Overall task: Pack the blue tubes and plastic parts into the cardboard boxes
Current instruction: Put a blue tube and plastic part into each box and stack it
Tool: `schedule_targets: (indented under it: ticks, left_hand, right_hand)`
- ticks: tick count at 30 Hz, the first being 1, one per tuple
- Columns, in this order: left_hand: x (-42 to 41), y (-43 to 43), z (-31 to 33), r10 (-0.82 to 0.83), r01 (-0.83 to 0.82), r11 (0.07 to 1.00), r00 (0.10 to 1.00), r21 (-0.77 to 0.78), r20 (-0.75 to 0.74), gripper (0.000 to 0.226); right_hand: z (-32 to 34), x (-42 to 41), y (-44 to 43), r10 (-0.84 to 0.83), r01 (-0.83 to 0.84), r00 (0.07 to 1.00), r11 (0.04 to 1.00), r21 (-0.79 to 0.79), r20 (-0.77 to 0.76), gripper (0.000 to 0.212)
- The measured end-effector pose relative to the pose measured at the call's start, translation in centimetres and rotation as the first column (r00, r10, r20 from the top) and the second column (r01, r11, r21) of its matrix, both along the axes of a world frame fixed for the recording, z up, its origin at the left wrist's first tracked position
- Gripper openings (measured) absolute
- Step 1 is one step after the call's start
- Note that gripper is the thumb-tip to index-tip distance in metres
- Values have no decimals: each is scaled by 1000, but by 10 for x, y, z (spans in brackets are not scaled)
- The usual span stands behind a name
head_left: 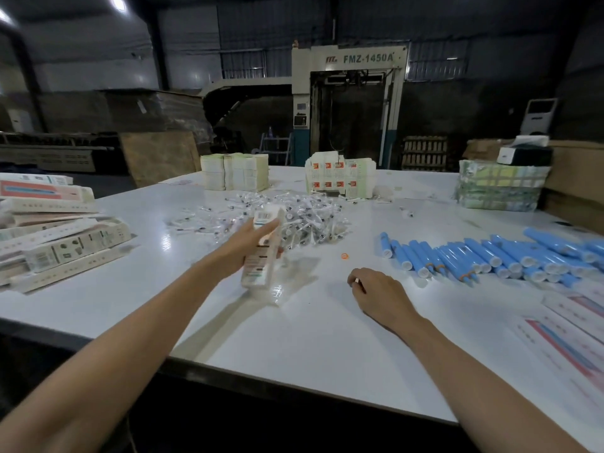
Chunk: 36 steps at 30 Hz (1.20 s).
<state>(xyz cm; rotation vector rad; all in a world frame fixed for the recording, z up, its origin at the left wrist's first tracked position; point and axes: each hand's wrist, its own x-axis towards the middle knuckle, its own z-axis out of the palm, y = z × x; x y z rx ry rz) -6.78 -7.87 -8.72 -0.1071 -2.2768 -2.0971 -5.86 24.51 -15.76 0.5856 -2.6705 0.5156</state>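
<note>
My left hand (pixel 243 246) grips a long white printed cardboard box (pixel 261 253), held tilted just above the white table (pixel 294 338), in front of a heap of small clear plastic parts (pixel 294 220). My right hand (pixel 376 294) rests on the table to the right with its fingers curled, and a small white bit shows at the fingertips. Many blue tubes (pixel 490 256) with white caps lie in a loose row at the right. Boxes like the held one lie stacked at the left (pixel 58 230).
Bundles of flat box blanks stand at the table's far side (pixel 233 171), (pixel 340 176), and a wrapped stack (pixel 500 186) sits at the far right. Printed flat sheets (pixel 575 338) lie near the right edge. A small orange ring (pixel 344 256) lies on the table.
</note>
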Motion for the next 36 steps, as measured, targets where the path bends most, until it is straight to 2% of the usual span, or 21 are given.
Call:
schedule_targets:
  ticks: [3,6,9,13,17,20,23,28,31,34,36]
  left_hand:
    - [-11,53,-8,-67,52,958,997,282,44,33]
    - [-16,94,-18,-102,98,903,995,419,-12,27]
    - [-14,114,-32,-126,140,895,990,424,-61,34]
    - [-12,118,-47,-157,158,899,987,408,-37,44]
    - [-12,115,-50,-187,192,908,981,371,-50,49]
    - [-10,116,-51,-188,198,910,980,363,-64,49]
    - [-7,118,-49,-196,210,904,978,373,-75,51]
    - [0,119,-46,-216,237,900,972,365,-96,45]
    - [5,119,-44,-230,250,901,968,354,-97,42]
    - [9,118,-43,-255,275,898,962,343,-102,45]
    - [10,117,-44,-263,284,893,959,350,-106,48]
  right_hand:
    - [5,-10,0,-73,73,997,991,-115,5,19]
    - [14,-34,7,-204,193,977,966,-170,-54,18]
    - [23,-63,17,-323,315,943,944,-99,-78,21]
    - [23,-95,34,-432,444,895,885,141,-107,29]
    - [15,-104,41,-456,471,882,830,298,-122,26]
    - [13,-99,40,-459,494,869,794,354,-184,32]
    - [17,-86,36,-469,495,867,763,416,-169,35]
    - [30,-51,35,-529,460,849,757,464,20,27]
    - [33,-30,38,-529,437,845,768,468,79,18]
    - [33,-18,40,-536,456,837,796,398,112,22]
    - [40,-21,46,-483,440,844,872,212,233,11]
